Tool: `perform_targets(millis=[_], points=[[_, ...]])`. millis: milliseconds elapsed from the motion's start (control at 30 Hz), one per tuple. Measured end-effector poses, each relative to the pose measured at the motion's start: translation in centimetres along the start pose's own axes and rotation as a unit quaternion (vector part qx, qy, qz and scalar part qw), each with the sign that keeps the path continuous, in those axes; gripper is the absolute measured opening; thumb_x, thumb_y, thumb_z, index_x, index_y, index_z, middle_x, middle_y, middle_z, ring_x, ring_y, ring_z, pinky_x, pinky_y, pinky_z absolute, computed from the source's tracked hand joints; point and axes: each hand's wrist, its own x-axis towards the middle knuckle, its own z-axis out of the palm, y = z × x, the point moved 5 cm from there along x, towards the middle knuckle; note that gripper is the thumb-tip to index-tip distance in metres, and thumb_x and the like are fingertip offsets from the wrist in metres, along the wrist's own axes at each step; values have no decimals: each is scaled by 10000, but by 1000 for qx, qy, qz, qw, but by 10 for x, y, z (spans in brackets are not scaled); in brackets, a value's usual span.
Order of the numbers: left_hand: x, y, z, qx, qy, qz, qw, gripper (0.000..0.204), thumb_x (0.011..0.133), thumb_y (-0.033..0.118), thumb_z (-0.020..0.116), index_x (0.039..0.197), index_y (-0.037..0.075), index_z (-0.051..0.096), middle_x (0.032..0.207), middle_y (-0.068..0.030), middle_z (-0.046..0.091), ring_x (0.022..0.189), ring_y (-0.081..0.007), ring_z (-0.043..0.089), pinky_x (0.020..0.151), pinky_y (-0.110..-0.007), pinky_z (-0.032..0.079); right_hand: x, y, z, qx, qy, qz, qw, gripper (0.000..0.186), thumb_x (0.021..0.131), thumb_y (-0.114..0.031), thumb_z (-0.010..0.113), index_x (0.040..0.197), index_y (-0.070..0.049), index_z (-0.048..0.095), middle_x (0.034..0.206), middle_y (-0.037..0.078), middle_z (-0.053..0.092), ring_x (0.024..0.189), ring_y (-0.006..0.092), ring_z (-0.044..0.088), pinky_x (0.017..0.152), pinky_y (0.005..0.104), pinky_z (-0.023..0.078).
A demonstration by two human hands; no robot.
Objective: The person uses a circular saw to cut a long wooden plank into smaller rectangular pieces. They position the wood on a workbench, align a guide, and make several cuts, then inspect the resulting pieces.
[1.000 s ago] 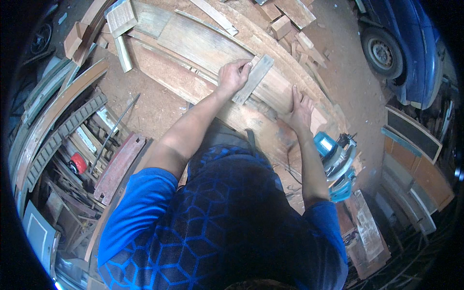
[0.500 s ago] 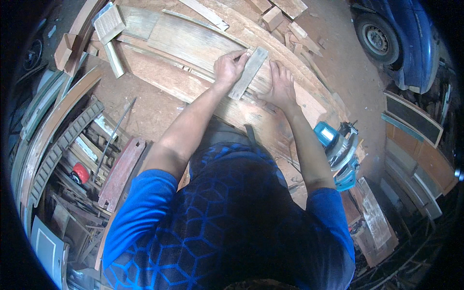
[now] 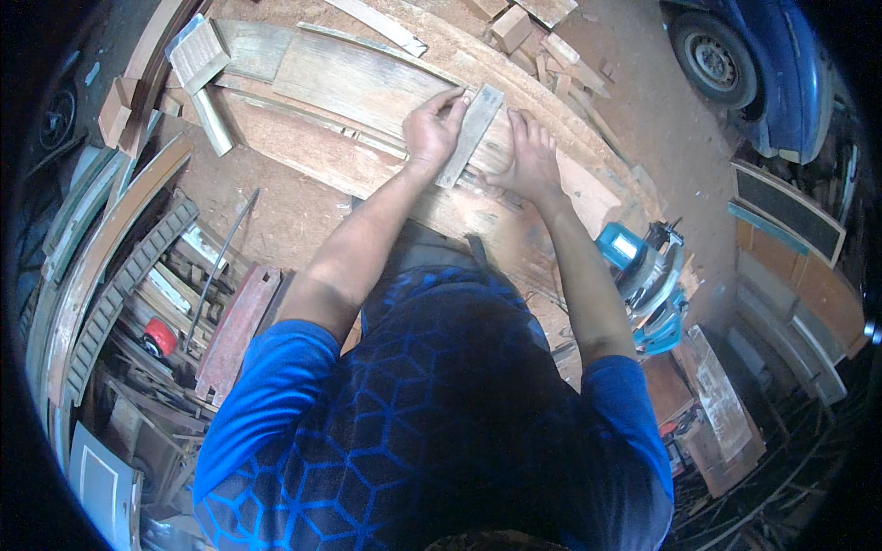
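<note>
A short grey strip of wood [image 3: 471, 136] lies slantwise across a long, wide wooden board [image 3: 358, 78] on the bench. My left hand [image 3: 432, 133] is closed at the strip's left edge, thumb and forefinger pinched near its upper part; the other fingers curl out of sight. On the strip's right side my right hand [image 3: 533, 158] rests open on the wood. Its fingers stretch away from me, and its thumb points toward the strip's lower part.
A teal power saw [image 3: 643, 280] stands to the right of my right forearm. Offcuts [image 3: 514, 32] lie beyond the sawdust-covered bench [image 3: 303, 156]. Stacked timber [image 3: 119, 266] fills the left side, with a red-brown plank [image 3: 241, 331] nearby. A blue vehicle [image 3: 781, 83] is at the far right.
The view has shifted slightly. Both hands keep nearly the same places beside the strip, the right fingers drawn a little closer together.
</note>
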Motion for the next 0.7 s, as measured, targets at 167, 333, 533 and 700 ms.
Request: perform_targets(millis=[167,333,533,700], points=[[4,-9,3,13,-51,-58,997,331,944,424,698,1073,138,803,866,-132,772,810,-264,749,783,-363,570,-1,2,2,-14,15,-22,1000,1277,491,-449,965,1537,-37,360,1494,197,436,1352,378,436,1110,507,340],[0,-9,2,46,-56,-46,996,361,945,454,682,1075,139,803,885,-128,773,825,-284,747,782,-381,566,-1,4,0,6,6,-36,999,1269,482,-457,967,1520,-25,379,1486,213,442,1337,391,447,1114,500,342],[2,-6,-1,45,-44,-49,997,350,939,442,688,1049,132,808,899,-139,771,862,-304,748,795,-399,564,2,2,-1,13,3,-34,999,1261,487,-484,968,1509,-26,390,1480,216,441,1342,399,442,1124,507,345],[5,-5,0,59,-53,-47,996,358,939,445,684,1051,128,806,909,-151,769,880,-324,744,815,-414,565,3,5,4,6,-1,-29,1000,1251,496,-490,964,1506,-25,392,1478,217,439,1355,400,435,1125,507,353]])
